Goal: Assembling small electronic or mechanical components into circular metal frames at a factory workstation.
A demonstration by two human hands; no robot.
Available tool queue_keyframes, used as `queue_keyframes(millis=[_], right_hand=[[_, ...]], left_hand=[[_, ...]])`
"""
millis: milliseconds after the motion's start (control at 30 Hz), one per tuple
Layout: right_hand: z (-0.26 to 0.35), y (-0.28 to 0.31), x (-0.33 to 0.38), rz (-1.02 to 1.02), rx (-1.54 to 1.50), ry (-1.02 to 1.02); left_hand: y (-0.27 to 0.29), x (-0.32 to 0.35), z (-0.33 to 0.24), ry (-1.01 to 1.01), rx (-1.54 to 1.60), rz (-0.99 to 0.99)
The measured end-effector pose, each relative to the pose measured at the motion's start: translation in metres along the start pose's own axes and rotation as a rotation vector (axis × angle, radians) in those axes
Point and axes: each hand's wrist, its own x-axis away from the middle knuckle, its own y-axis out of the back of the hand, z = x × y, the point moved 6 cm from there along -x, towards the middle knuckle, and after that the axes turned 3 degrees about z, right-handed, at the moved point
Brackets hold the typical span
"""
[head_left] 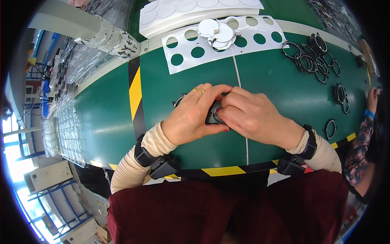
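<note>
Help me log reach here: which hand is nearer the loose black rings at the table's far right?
Right. The right hand lies toward the black rings; the left hand is beyond it, farther away.

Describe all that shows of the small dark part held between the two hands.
The dark part is small, rounded and black, seemingly plastic or metal with a slight sheen. Most of it is hidden: the left hand wraps it from the left and the right hand pinches it from the right, fingertips meeting over it. It sits just above the green table, near the front edge.
</note>
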Motion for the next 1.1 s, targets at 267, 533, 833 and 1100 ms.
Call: queue_keyframes(millis=[267,533,833,1100], right_hand=[[0.003,0.009,0.000,0.038,-0.107,0.099],[0.007,0.003,0.003,-0.033,-0.017,-0.084],[0.008,0.002,0.001,0.047,-0.003,0.041],[0.005,-0.002,0.002,-0.033,0.010,-0.063]], left_hand=[[0.000,-0.001,-0.006,0.004,0.021,0.004],[0.001,-0.001,-0.007,0.010,0.021,-0.001],[0.002,-0.001,-0.005,-0.026,-0.013,-0.023],[0.000,-0.001,-0.001,0.003,0.002,0.001]])
